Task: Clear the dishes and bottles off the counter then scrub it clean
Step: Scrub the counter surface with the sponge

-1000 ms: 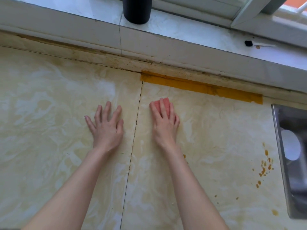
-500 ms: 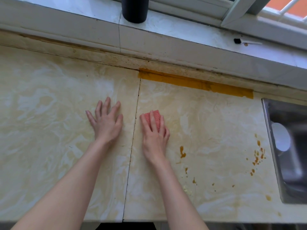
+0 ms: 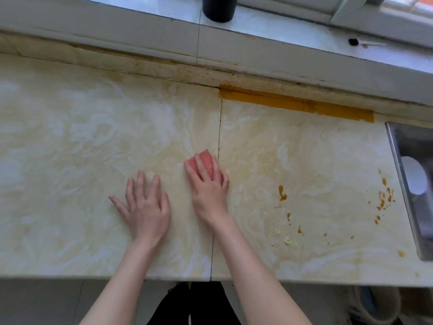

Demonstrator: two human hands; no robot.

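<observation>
Desk (image 3: 93, 137) looks cleared, scrub step on: pink sponge (image 3: 207, 164) at frame centre by slab seam (image 3: 219, 127), R hand (image 3: 208, 191) fingers flat, pressing it; L hand (image 3: 145, 207) splayed open alongside; next stroke shd go lower right to orange stains (image 3: 282, 193).

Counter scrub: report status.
Left hand flat on the counter. Right hand presses the pink sponge beside the seam. Orange spots between sponge and sink not yet scrubbed.

right hand (image 3: 208, 195) pressing pink sponge (image 3: 206, 164), counter (image 3: 82, 141)
</observation>
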